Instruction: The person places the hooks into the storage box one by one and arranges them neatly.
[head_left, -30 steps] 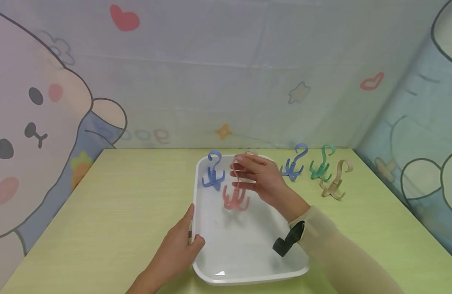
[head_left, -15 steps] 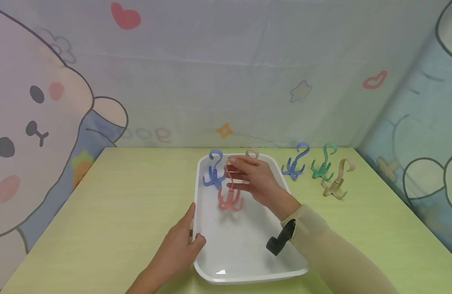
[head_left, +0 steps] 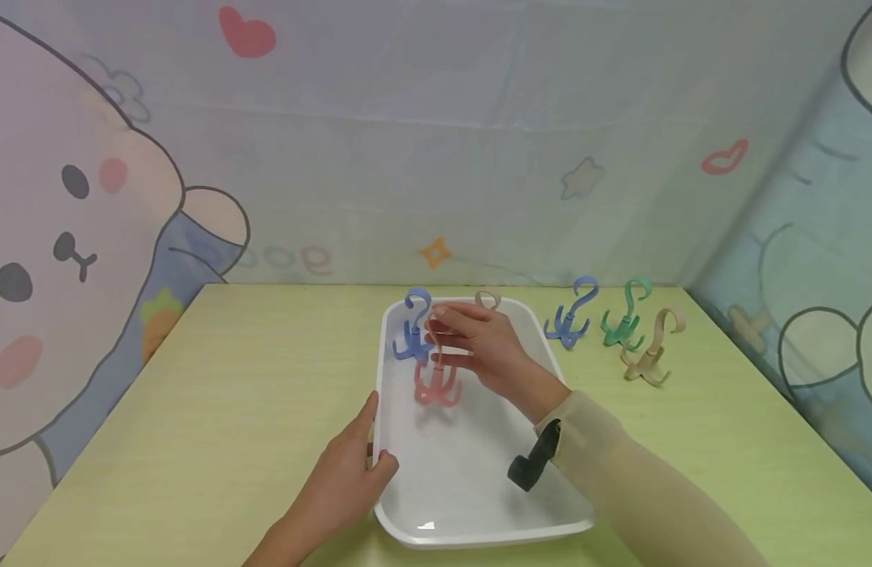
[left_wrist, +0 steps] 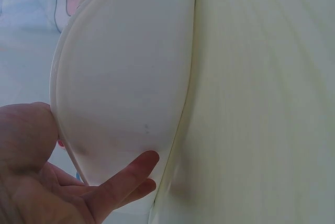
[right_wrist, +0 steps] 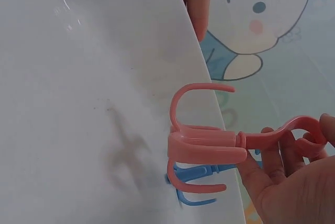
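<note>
My right hand (head_left: pixel 488 342) pinches a pink four-pronged hanging hook (head_left: pixel 438 387) by its curved top, prongs down, over the left half of a white tray (head_left: pixel 471 480). In the right wrist view the pink hook (right_wrist: pixel 204 148) casts a shadow on the tray floor, apart from it. My left hand (head_left: pixel 343 476) grips the tray's left side, thumb at the rim and fingers (left_wrist: pixel 123 179) along the outer wall. A blue hook (head_left: pixel 410 346) is at the tray's back left, just behind the pink one. A beige hook (head_left: pixel 487 298) shows only its curved top; my right hand hides the rest.
On the table right of the tray are a blue hook (head_left: pixel 568 324), a green hook (head_left: pixel 622 328) and a beige hook (head_left: pixel 647 366). Behind the yellowish table (head_left: pixel 265 378) hangs a printed cloth (head_left: pixel 379 173), with another at the right side.
My right hand has carried the pink hook a little to the left, nearer the blue hook. The beige hook's top has come further into view. The left hand stays on the tray.
</note>
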The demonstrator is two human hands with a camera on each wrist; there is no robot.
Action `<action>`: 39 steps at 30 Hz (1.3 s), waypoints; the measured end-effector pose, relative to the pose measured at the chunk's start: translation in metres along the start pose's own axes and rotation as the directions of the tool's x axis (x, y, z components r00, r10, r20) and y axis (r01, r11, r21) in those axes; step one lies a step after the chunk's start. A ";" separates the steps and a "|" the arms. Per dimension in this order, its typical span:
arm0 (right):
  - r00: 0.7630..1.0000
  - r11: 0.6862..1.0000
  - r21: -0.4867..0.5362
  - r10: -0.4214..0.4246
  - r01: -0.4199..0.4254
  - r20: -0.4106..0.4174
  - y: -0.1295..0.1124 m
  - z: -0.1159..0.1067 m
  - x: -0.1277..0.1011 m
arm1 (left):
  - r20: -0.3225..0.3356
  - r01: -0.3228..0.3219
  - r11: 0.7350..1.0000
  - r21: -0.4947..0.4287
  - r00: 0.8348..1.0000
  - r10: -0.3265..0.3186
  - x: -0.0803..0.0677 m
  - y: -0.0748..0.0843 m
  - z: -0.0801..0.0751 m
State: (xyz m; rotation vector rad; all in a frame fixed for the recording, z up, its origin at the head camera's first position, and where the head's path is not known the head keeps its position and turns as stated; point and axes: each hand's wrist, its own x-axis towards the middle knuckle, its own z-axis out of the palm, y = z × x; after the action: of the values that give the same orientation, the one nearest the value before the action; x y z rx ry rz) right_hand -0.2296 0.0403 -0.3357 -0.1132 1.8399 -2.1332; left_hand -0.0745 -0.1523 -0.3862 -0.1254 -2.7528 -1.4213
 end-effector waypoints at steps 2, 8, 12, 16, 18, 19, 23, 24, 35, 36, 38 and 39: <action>1.000 1.000 -0.001 0.004 -0.004 0.002 0.001 0.002 0.001 | 0.001 0.003 1.000 0.001 1.000 -0.003 0.000 0.000 0.000; 1.000 1.000 -0.006 0.010 -0.010 0.027 0.005 0.006 0.004 | 0.000 0.002 1.000 0.008 1.000 -0.002 0.000 0.000 0.000; 0.999 1.000 -0.011 0.005 -0.004 0.038 0.008 0.009 0.005 | -0.002 0.003 1.000 0.023 1.000 -0.003 0.001 -0.001 0.000; 0.999 1.000 -0.010 0.001 0.000 0.039 0.009 0.012 0.005 | -0.001 0.003 1.000 0.023 1.000 -0.003 0.001 -0.001 0.000; 0.999 1.000 -0.014 0.001 0.000 0.040 0.010 0.013 0.005 | -0.002 0.002 1.000 0.024 1.000 -0.002 0.000 -0.001 0.000; 0.999 1.000 -0.014 0.001 0.000 0.041 0.011 0.013 0.006 | -0.002 0.002 1.000 0.025 1.000 -0.002 0.000 -0.001 0.000; 0.999 1.000 -0.012 -0.002 0.002 0.046 0.013 0.014 0.007 | -0.003 0.000 1.000 0.028 1.000 0.000 0.000 -0.001 0.000; 0.999 1.000 -0.010 0.000 0.001 0.046 0.014 0.014 0.007 | -0.002 0.001 1.000 0.027 1.000 -0.001 0.000 -0.001 0.000; 0.998 1.000 0.009 0.022 -0.022 0.054 0.018 0.018 0.012 | -0.001 0.006 1.000 0.011 1.000 -0.006 0.000 -0.001 0.000; 0.998 1.000 0.009 0.024 -0.024 0.054 0.019 0.019 0.012 | -0.002 0.005 1.000 0.009 1.000 -0.005 0.000 0.000 0.000; 0.998 1.000 0.003 0.023 -0.023 0.055 0.019 0.020 0.012 | -0.007 -0.001 1.000 0.013 1.000 0.001 0.000 0.000 0.000; 0.998 1.000 -0.006 0.019 -0.018 0.055 0.019 0.020 0.011 | -0.009 -0.003 1.000 0.014 1.000 0.003 0.000 0.000 0.000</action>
State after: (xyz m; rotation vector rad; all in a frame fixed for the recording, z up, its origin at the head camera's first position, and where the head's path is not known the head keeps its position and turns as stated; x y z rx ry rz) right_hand -0.2311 0.0156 -0.3526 -0.1537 1.8085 -2.0919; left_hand -0.0741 -0.1520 -0.3865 -0.1217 -2.7538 -1.3980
